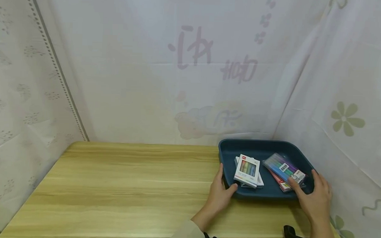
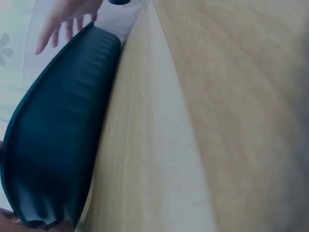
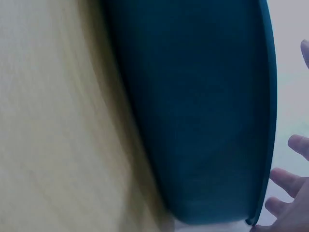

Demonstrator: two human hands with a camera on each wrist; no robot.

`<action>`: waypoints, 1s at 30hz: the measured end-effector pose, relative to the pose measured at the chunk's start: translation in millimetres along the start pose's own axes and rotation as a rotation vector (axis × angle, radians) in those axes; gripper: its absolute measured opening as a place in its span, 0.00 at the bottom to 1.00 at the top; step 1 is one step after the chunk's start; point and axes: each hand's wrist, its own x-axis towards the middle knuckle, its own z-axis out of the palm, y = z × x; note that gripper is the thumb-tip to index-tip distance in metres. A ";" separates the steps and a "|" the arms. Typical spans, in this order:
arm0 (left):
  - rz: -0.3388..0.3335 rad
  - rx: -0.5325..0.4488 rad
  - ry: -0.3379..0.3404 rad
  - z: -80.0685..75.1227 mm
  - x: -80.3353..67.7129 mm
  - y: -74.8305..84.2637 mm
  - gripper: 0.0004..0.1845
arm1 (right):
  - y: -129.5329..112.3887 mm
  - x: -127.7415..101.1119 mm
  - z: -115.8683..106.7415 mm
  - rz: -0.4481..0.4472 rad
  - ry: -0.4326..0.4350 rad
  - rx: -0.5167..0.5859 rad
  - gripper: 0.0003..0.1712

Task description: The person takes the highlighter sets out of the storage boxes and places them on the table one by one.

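A dark blue tray (image 1: 265,146) sits at the right end of the table. My left hand (image 1: 220,193) grips its front left corner, thumb over the rim and fingers along the outer side. At the right rim my right hand (image 1: 317,197) has its fingers spread, with the thumb over the tray's inside beside a clear pack of coloured pens (image 1: 280,166). A red pack (image 1: 284,185) lies partly under those pens. On the tray's left side, a white box of colour sticks (image 1: 247,170) with a window rests on another white box (image 1: 260,182).
The wooden table (image 1: 128,187) stretches away to the left of the tray. Patterned white curtains (image 1: 132,68) hang behind it and at both sides, with the right curtain close by the tray.
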 end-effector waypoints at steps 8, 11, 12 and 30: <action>-0.008 -0.026 0.008 -5.7 -0.9 -0.6 0.45 | 10.6 2.7 5.9 -0.008 -0.087 -0.084 0.55; -0.014 -0.012 0.004 -8.9 -1.9 -0.9 0.46 | 11.9 3.0 8.6 -0.002 -0.129 -0.090 0.57; -0.012 -0.006 0.002 -9.9 -2.4 -1.4 0.46 | 12.6 3.2 9.4 0.000 -0.135 -0.089 0.58; 0.008 -0.031 -0.034 -26.9 -7.8 -4.4 0.45 | 17.1 1.6 15.8 0.099 -0.050 -0.024 0.57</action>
